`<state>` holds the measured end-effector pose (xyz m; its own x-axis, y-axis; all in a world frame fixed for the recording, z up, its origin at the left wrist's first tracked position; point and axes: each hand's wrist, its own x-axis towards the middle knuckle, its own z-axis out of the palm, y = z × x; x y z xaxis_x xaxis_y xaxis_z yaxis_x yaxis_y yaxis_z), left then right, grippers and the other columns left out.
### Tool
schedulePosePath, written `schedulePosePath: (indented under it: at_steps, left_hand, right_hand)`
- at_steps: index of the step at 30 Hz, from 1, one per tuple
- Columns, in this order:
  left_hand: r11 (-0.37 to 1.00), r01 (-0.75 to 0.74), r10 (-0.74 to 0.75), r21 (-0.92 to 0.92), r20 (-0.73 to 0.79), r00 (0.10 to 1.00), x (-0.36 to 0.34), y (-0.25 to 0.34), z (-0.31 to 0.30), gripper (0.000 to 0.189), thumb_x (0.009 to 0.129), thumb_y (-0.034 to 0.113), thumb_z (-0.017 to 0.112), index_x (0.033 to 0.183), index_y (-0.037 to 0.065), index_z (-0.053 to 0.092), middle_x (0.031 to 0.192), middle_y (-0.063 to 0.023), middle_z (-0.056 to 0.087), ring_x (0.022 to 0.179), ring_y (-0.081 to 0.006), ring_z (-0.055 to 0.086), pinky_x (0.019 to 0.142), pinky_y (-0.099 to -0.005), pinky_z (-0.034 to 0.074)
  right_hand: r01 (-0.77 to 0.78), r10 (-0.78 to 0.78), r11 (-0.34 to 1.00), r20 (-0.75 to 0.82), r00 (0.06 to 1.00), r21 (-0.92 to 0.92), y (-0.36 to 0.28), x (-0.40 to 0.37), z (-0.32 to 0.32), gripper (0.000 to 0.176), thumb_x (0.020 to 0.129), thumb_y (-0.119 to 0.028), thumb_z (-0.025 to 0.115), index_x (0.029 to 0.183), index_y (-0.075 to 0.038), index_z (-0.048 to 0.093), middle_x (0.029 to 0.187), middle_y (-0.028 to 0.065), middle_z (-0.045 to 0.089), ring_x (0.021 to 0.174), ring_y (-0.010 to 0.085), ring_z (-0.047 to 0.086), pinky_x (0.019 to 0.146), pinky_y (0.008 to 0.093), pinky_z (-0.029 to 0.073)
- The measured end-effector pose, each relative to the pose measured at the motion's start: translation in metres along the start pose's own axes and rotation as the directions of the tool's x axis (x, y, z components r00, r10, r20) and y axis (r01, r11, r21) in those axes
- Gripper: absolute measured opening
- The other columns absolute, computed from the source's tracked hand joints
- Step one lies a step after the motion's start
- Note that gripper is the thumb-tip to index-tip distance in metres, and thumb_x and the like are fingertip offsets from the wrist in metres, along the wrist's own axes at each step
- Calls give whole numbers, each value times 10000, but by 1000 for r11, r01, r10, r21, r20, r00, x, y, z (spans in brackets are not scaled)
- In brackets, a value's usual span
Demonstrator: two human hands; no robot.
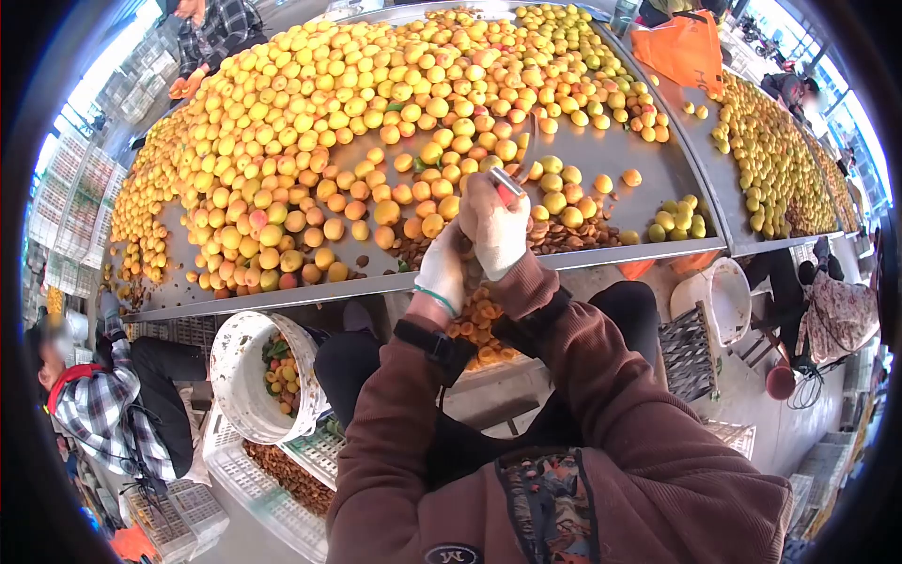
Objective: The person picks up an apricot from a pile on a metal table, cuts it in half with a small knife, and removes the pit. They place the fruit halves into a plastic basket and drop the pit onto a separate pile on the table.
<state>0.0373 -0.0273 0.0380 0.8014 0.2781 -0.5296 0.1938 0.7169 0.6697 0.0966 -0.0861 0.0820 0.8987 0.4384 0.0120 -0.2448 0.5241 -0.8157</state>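
My right hand (498, 226), in a white glove with bare fingers, is closed round the handle of a curved-bladed knife (533, 150). Its thin blade points up and away from me, over the apricots. Pressed close beside it, my left hand (440, 268) is also gloved and its fingers are curled; whatever they hold is hidden. Both hands are above the near edge of the metal table (404, 282). Whole apricots (329, 85) are heaped across it. Brown pits (564, 235) lie just past my hands. Directly below them are split orange apricots (479, 329).
A white bucket (230, 376) with some fruit stands at my left, above a crate of brown pits (291, 479). Greenish apricots (678, 218) sit near the table's right corner. Another white bucket (728, 301) is at right. Other people sit or stand around the tables.
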Motion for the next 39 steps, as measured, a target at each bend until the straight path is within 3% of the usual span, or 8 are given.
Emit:
schedulePosePath:
  at_steps: [8, 10, 13, 15, 19, 21, 27, 39]
  left_hand:
    - [997, 4, 0, 78, -51, 999, 13, -10, -9, 287, 956, 411, 439, 889, 152, 546, 670, 16, 535, 451, -129, 469, 400, -245, 330]
    - [800, -563, 568, 208, 41, 822, 44, -27, -18, 304, 952, 424, 465, 916, 134, 551, 663, 7, 531, 456, -126, 466, 402, -253, 334]
    - [963, -203, 229, 176, -142, 963, -4, 21, 0, 336, 933, 402, 523, 1027, 83, 577, 688, -11, 540, 455, -93, 460, 410, -243, 363]
    - [937, -286, 320, 203, -163, 933, 0, 26, -7, 296, 917, 317, 551, 1078, 69, 574, 707, -15, 552, 522, -92, 503, 460, -253, 421]
    - [847, -526, 531, 80, -190, 826, 8, 25, -6, 215, 862, 138, 612, 1055, 52, 574, 702, -22, 551, 466, -87, 462, 429, -210, 369]
    - [832, -517, 551, 200, -204, 809, 10, 28, -8, 236, 843, 71, 607, 1075, 56, 567, 734, -22, 563, 518, -97, 521, 444, -214, 388]
    - [878, -472, 477, 81, -222, 850, -3, 32, -9, 212, 837, 26, 581, 1039, 87, 595, 800, -39, 589, 632, -132, 608, 471, -226, 429]
    - [865, -483, 501, 133, -181, 846, 5, 30, -36, 172, 809, -16, 536, 955, 55, 590, 896, -69, 615, 681, -164, 651, 419, -228, 416]
  right_hand:
    - [-67, 68, 998, 110, 992, -9, 3, 0, 7, 124, 888, -123, 607, 776, -105, 556, 662, -84, 492, 538, 30, 449, 458, 209, 328]
    - [-3, 4, 996, -18, 1000, 89, 13, 11, 11, 207, 893, -167, 571, 710, -132, 480, 556, -52, 413, 445, 61, 377, 400, 222, 258]
    - [13, -18, 986, 34, 999, 166, 3, 41, -15, 264, 896, -214, 579, 675, -134, 460, 507, -37, 404, 377, 90, 347, 350, 256, 234]
    - [-44, 25, 983, -106, 994, -181, -23, 57, -24, 255, 905, -249, 565, 693, -122, 502, 521, -30, 431, 394, 87, 371, 363, 253, 257]
    - [71, -89, 659, 17, 996, -749, -19, 120, -83, 312, 858, -284, 594, 993, -5, 632, 807, 85, 675, 727, 226, 643, 670, 308, 498]
    - [56, 38, 34, 58, 998, -998, -27, 131, -97, 413, 862, -365, 557, 1053, -4, 618, 949, 189, 689, 922, 349, 656, 799, 385, 507]
    - [206, 246, -321, 129, 961, -924, -14, 139, -116, 493, 866, -448, 528, 1106, -22, 592, 1010, 220, 667, 1000, 376, 625, 851, 425, 491]
    - [96, 140, -99, 82, 987, -990, -31, 110, -105, 505, 766, -389, 675, 1052, 23, 622, 890, 201, 676, 868, 323, 659, 737, 375, 510]
